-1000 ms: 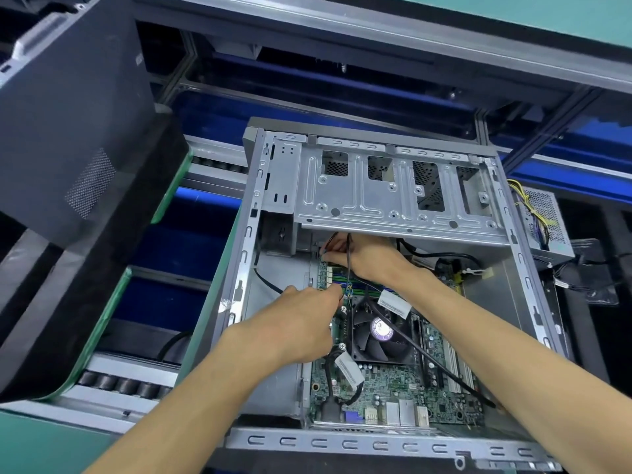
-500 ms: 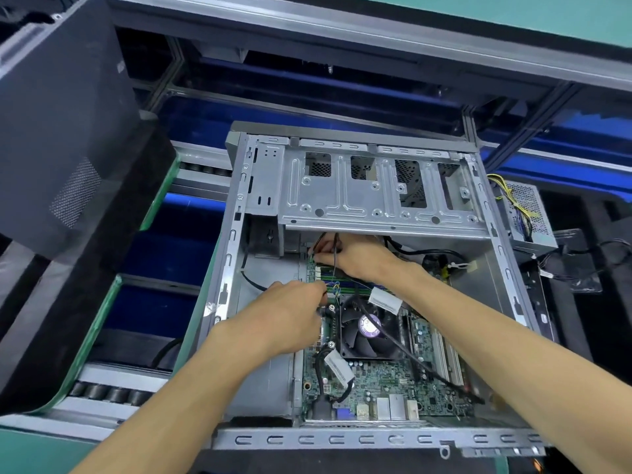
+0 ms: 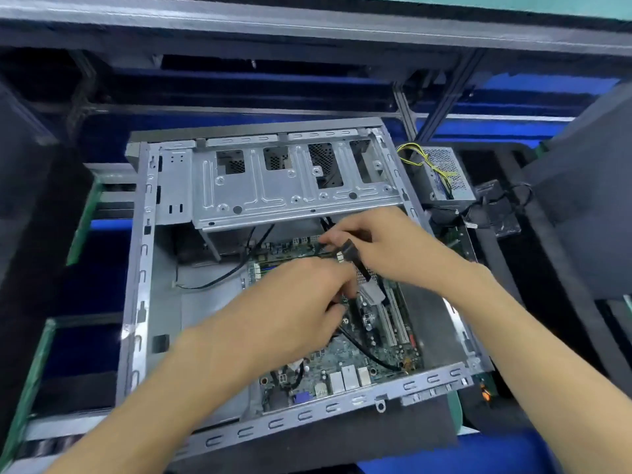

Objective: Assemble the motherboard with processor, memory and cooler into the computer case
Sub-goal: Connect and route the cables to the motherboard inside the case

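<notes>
1. The green rectangular motherboard (image 3: 345,354) already lies flat inside the open grey sheet-metal computer case (image 3: 136,302); the step in hand looks like cable routing.
2. The right hand (image 3: 386,244) pinches a black flat cable connector (image 3: 349,250); the left hand (image 3: 307,295) has its fingers curled at a thin black cable (image 3: 369,357) over the board's middle, covering the cooler.
3. Best to keep slack gathered, align the plug squarely, and press straight down.
4. The board's long axis runs from the near rim, where its rear ports sit, toward the silver perforated drive cage (image 3: 290,186).
</notes>
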A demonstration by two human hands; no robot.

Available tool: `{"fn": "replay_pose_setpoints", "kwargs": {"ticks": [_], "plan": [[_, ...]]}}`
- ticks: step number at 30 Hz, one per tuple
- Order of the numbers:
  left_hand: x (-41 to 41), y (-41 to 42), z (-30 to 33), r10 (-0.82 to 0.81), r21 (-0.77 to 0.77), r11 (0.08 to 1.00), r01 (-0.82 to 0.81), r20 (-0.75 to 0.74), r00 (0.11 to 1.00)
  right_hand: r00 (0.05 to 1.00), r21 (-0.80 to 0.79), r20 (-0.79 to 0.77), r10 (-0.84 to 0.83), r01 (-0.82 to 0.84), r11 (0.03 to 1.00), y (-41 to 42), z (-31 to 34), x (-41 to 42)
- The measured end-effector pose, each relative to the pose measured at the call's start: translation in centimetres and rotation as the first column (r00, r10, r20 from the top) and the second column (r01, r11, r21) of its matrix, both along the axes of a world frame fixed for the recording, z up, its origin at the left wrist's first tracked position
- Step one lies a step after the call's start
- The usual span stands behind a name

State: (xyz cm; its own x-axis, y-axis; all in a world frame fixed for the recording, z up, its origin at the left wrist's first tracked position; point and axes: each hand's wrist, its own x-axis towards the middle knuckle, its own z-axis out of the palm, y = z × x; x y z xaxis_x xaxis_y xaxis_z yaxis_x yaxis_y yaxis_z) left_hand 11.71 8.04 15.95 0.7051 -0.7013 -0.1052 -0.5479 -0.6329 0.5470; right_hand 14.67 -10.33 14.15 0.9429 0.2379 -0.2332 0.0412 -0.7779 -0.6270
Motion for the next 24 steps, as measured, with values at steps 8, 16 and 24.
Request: {"fn": "replay_pose_setpoints", "kwargs": {"ticks": [8,16,24], "plan": [[-1.7,-5.7,-4.9,-0.416,0.263,0.867,0.422,-0.082,0.906,0.928,0.234,0.221,-0.301,0.249,0.940,-3.9,0.3,-3.8],[0.1,-4.4,-2.6,-0.162,-0.197,0.971,0.137,-0.115,0.980,0.831,0.436,0.164,-0.532,0.423,0.795,-5.4,-0.3,-5.9],[3.0,-1.9,-0.5,0.198,-0.607,0.741,-0.288,-0.212,0.957,0.922,0.693,-0.118,-0.370,0.343,0.634,-4.2,1.7,-5.9]]}}
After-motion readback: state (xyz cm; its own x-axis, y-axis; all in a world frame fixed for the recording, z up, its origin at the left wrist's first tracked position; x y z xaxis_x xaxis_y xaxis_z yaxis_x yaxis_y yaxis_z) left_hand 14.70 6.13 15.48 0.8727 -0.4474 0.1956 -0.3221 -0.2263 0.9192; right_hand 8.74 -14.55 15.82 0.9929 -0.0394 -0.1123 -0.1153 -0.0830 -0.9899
